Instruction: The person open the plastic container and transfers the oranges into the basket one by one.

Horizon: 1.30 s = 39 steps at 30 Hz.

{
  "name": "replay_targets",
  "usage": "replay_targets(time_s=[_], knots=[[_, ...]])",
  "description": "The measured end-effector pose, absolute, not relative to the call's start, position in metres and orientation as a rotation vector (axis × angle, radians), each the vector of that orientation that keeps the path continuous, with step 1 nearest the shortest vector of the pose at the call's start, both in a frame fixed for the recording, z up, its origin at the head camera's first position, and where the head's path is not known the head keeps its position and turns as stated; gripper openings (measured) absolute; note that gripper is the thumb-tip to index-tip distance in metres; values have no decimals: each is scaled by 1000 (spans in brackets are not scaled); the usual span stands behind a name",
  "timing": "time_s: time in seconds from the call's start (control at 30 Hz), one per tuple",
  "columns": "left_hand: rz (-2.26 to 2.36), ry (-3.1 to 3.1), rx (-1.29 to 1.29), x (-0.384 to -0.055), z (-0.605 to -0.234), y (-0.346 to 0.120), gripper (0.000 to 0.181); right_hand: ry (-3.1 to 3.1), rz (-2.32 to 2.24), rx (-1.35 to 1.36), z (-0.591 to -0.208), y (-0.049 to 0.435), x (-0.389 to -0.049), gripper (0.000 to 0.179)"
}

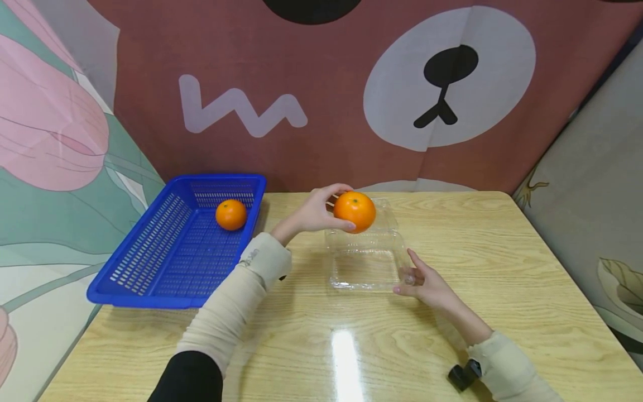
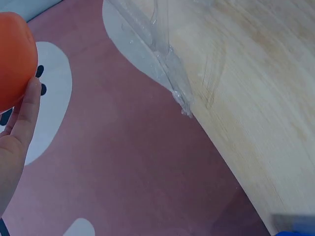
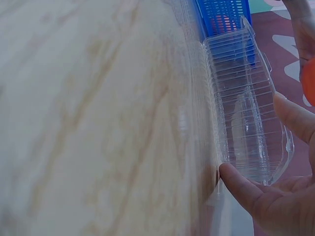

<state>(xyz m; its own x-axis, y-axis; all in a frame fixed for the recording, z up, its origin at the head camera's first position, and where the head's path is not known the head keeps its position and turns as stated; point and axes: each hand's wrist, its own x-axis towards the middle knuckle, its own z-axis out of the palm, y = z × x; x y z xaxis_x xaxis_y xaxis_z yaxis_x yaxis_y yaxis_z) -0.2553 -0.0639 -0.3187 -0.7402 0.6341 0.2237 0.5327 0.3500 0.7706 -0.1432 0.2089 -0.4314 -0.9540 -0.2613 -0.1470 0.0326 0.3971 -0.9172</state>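
My left hand [image 1: 321, 211] grips an orange [image 1: 355, 211] between thumb and fingers, holding it above the back part of a clear plastic clamshell box [image 1: 365, 268]. The box lies open on the table, its lid [image 1: 385, 215] tipped toward the wall and partly hidden by the fruit. At the box's right side, my right hand [image 1: 424, 285] holds the wall, thumb near the front corner and index finger along the side. The right wrist view shows the thumb and finger of this hand [image 3: 280, 196] against the ribbed clear plastic [image 3: 246, 108].
A blue plastic basket [image 1: 176, 301] stands at the table's left, with a second orange [image 1: 231, 215] inside. Behind the wooden table [image 1: 477, 234] hangs a brown printed cloth [image 1: 326, 151]. A small black object [image 1: 464, 375] sits by the right sleeve.
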Motion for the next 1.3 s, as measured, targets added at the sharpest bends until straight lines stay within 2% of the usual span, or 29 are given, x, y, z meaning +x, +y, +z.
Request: replay_targets(time_s=[1.3], knots=[[1475,2683,947,-263,-285,-134,64,2359,-1590,-211,-429,209,-142,101]])
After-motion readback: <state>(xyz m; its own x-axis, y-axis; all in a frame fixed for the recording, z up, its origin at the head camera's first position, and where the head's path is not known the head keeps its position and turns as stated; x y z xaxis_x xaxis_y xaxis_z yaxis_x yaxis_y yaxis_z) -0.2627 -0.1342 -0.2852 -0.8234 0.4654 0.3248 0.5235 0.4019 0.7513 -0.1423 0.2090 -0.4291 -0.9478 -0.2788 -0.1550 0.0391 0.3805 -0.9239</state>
